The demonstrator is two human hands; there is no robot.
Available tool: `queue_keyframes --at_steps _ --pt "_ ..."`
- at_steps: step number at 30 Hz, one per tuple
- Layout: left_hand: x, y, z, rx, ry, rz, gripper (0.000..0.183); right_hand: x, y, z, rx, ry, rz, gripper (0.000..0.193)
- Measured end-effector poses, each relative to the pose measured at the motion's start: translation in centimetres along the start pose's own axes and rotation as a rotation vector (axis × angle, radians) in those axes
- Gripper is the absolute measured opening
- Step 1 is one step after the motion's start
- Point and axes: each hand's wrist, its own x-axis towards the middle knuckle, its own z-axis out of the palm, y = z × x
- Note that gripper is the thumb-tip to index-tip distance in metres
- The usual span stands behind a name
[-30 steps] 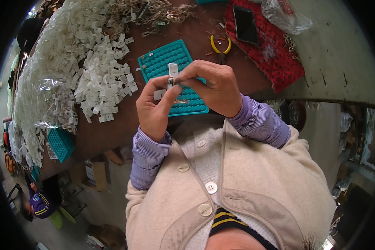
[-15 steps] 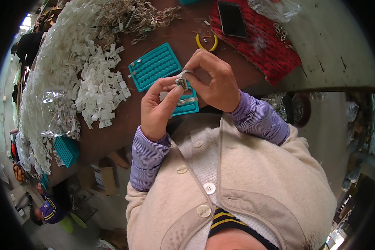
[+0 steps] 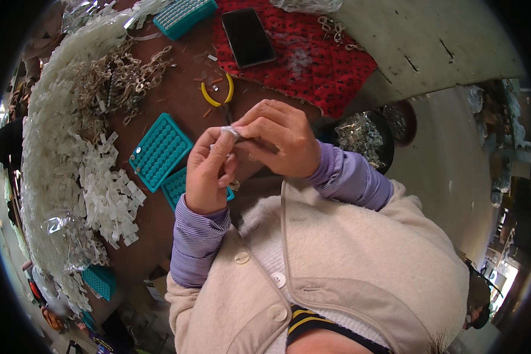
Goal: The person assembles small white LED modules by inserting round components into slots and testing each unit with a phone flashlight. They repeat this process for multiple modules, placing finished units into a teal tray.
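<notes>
A small pale plastic piece is pinched between fingers of the left hand and right hand, above ridged teal plastic trays.

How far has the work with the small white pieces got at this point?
Done: nothing finished can be told apart; the teal tray shows only rows of holes. In hand: left hand and right hand together pinch one small white piece. Left: a large heap of white pieces and tangled metal parts on the table.

Head-worn fisheye, steeply downward, close above the worktable.
</notes>
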Motion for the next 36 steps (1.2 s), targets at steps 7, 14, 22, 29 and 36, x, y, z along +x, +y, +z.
queue_keyframes --at_steps 7,14,22,29,36 --pt "0.1 1.3 -3.3 -0.073 0.127 0.253 0.014 -0.9 6.5 -4.7 -0.575 -0.051 0.204 0.019" --pt "-1.1 0.8 -1.5 0.034 0.052 0.143 0.034 0.4 5.1 -3.8 -0.185 -0.045 0.363 0.009" --pt "-3.3 -0.3 1.4 0.245 0.161 0.303 0.024 -0.5 -3.2 1.1 0.771 0.092 0.777 0.008" --pt "-5.2 -0.4 -0.7 0.111 0.123 0.287 0.027 0.1 -4.6 1.6 0.715 -0.003 0.666 0.007" --pt "-6.1 -0.7 -2.6 0.073 0.129 0.312 0.03 1.7 -4.9 4.0 0.194 -0.107 0.049 0.01"
